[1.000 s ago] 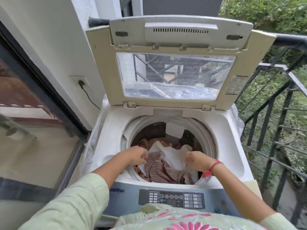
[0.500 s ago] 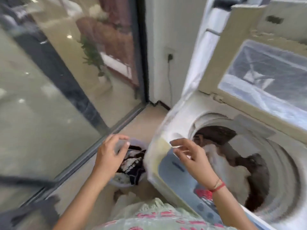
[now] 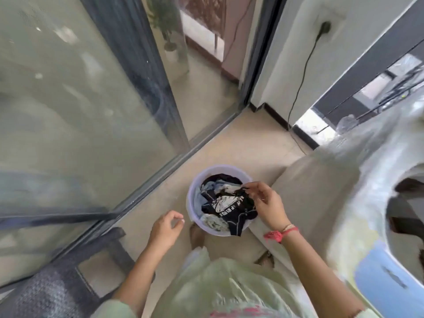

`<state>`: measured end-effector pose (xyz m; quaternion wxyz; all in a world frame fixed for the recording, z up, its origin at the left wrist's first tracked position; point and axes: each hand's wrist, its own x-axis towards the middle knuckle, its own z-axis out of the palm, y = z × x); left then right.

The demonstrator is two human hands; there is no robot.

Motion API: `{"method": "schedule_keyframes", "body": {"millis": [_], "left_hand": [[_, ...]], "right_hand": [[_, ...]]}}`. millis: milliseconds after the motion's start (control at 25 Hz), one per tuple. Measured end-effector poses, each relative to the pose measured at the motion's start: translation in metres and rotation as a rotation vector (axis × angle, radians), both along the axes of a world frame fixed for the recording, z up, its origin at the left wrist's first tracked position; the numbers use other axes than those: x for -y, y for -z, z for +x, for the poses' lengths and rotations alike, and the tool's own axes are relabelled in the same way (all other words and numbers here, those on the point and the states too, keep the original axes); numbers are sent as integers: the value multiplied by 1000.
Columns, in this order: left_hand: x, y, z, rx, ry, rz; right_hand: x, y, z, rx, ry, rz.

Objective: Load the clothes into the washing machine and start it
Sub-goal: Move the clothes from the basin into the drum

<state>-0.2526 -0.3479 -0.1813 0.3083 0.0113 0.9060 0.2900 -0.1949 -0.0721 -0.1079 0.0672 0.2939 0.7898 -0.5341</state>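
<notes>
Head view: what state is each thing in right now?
Tub: on the floor, holding clothes.
Dark printed garment: in the tub, pinched by the right hand.
Left hand: loosely curled, holds nothing.
Washing machine: lid raised, drum open.
Plug: in the wall socket.
</notes>
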Motion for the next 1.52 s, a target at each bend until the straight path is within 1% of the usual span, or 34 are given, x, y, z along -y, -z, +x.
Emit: {"method": "schedule_keyframes", "body": {"millis": [120, 160, 240, 320, 440, 560, 640, 680, 760, 800, 880, 920, 1040, 1080, 1120, 1200, 1240, 1320, 1360, 1400, 1440, 1480, 1520], "left_hand": [[16, 59, -33, 251, 189, -176], [18, 74, -41, 307, 253, -219], [15, 103, -58, 381, 380, -265], [1, 136, -74, 387, 518, -257], [-28, 195, -92, 318, 642, -177], [-54, 254, -95, 298, 688, -186], [-68, 286, -93, 289, 683, -196], [-71, 296, -91, 272, 686, -201], [-69, 307, -85, 230, 712, -231], [-66, 309, -81, 206, 739, -253], [-55, 309, -76, 176, 811, -281], [-51, 307, -73, 174, 853, -281], [-44, 302, -72, 179, 944, -257], [-43, 301, -72, 175, 964, -251], [-40, 302, -72, 166, 984, -244], [-36, 305, -71, 146, 1015, -242], [-34, 307, -70, 131, 1019, -247], [-34, 308, -68, 107, 1028, -260], [-35, 307, -67, 98, 1032, -268], [-36, 306, -65, 93, 1028, -281], [-37, 303, -63, 83, 1020, -301], [-38, 302, -61, 64, 1014, -326], [-39, 302, -59, 34, 1011, -350]], "right_hand": [[16, 82, -29, 287, 177, -53], [19, 107, -32, 376, 219, -59], [24, 154, -36, 511, 235, -25], [27, 190, -39, 589, 265, 40], [25, 248, -39, 677, 334, 177], [13, 303, -38, 834, 398, 291], [0, 341, -32, 941, 491, 296], [-4, 355, -29, 939, 531, 258], [-7, 373, -23, 869, 561, 166], [-5, 377, -20, 853, 556, 173], [4, 380, -14, 813, 516, 263], [10, 381, -10, 807, 416, 335], [33, 384, 13, 919, -196, 528], [39, 391, 23, 910, -308, 589], [42, 395, 29, 860, -321, 646], [39, 403, 29, 712, -158, 694], [33, 402, 25, 644, -17, 644], [16, 386, 14, 512, 306, 399], [7, 375, 10, 447, 417, 327], [1, 365, 8, 402, 445, 341], [-4, 354, 7, 354, 384, 416], [-6, 347, 6, 305, 234, 515], [-6, 346, 4, 313, 20, 600]]}}
